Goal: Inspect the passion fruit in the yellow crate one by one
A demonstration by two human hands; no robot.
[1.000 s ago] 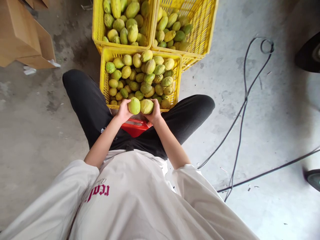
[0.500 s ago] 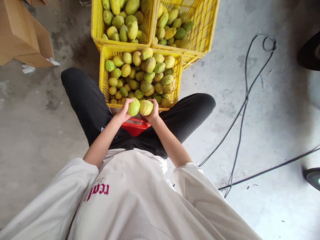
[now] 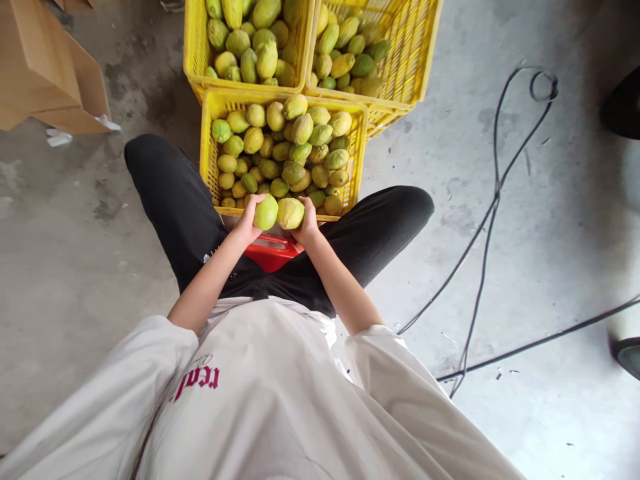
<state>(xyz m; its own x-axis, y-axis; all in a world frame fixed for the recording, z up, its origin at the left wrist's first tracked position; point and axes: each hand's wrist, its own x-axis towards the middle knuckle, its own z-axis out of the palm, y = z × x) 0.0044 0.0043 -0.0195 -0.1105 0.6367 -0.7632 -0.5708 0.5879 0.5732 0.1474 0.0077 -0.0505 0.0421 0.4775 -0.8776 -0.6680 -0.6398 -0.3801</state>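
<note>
My left hand [image 3: 249,220] is closed around a smooth, bright green lemon [image 3: 265,212]. Wrapped round a paler, bumpy yellow-green lemon [image 3: 291,213] is my right hand [image 3: 307,223]. Both fruits are held side by side, with a narrow gap between them, above the near rim of a yellow plastic crate [image 3: 206,143]. Inside that crate lies a heap of green and yellow lemons [image 3: 293,150]. Part of the fingers is hidden behind the held fruits.
Two more yellow crates, a left one [image 3: 193,50] and a right one [image 3: 425,53], stand beyond with similar fruit. A red plastic stool [image 3: 273,257] is between my legs. Cardboard boxes [image 3: 45,60] sit at upper left; a black cable [image 3: 483,233] loops across the floor at right.
The two held lemons have shifted very slightly to the left and apart by a little. Both hands keep their hold, and the crates look the same.
</note>
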